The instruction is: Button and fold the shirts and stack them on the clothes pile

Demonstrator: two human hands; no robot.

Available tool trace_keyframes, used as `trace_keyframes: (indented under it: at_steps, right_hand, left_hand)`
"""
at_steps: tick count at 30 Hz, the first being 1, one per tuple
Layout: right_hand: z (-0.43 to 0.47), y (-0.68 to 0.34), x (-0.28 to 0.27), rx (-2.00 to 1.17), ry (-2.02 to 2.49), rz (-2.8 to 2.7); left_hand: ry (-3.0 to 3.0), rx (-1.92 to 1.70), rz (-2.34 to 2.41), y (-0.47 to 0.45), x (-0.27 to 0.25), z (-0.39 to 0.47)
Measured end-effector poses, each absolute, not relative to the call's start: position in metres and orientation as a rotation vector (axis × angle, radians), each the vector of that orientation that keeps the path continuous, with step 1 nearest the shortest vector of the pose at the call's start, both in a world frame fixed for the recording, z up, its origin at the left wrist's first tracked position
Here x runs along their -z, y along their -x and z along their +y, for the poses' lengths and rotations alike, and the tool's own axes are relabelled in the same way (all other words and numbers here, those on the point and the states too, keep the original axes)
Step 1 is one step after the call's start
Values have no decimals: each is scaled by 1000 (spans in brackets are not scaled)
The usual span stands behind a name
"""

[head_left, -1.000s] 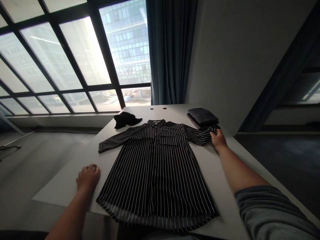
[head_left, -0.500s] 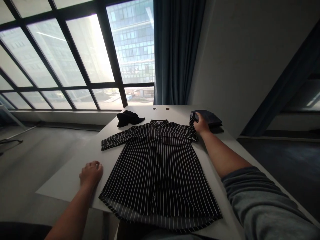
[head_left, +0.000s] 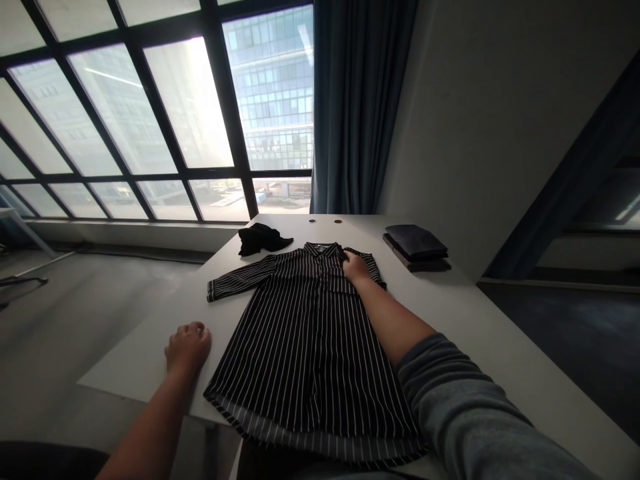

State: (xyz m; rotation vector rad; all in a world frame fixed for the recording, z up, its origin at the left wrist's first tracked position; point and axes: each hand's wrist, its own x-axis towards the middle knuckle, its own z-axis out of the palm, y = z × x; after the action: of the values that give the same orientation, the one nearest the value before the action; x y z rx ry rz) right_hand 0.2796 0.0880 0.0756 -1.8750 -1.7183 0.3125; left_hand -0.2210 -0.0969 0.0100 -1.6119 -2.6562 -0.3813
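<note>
A black shirt [head_left: 305, 347] with thin white stripes lies flat, buttoned front up, its collar at the far end and its curved hem at the near table edge. Its left-side sleeve stretches out over the white table [head_left: 155, 347]. The other sleeve is folded inward over the chest, with my right hand [head_left: 356, 268] closed on its end near the collar; the fingertips are partly hidden. My left hand [head_left: 189, 348] rests on the table left of the shirt, fingers curled in and nothing visible in them.
A crumpled black cloth item [head_left: 263, 239] lies beyond the outstretched sleeve. Folded dark clothes [head_left: 417, 245] are stacked at the far right of the table. Two round holes mark the back of the tabletop. A blue curtain [head_left: 360, 113] and windows stand behind.
My right hand has moved left from beside the folded clothes to the shirt's chest, bringing the sleeve across with it. My left hand has stayed on the table.
</note>
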Motion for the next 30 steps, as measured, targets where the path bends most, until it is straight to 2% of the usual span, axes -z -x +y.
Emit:
trace_keyframes:
  at_steps: [13, 20, 30]
  right_hand:
    - [78, -232, -10, -551, 1979, -2068]
    - [65, -227, 8, -439, 2005, -2255]
    - [46, -220, 1, -193, 1897, -2278]
  left_hand:
    - [1621, 410, -2620, 221, -6, -97]
    - [1622, 404, -2608, 221, -6, -98]
    - [1633, 424, -2579, 220, -6, -99]
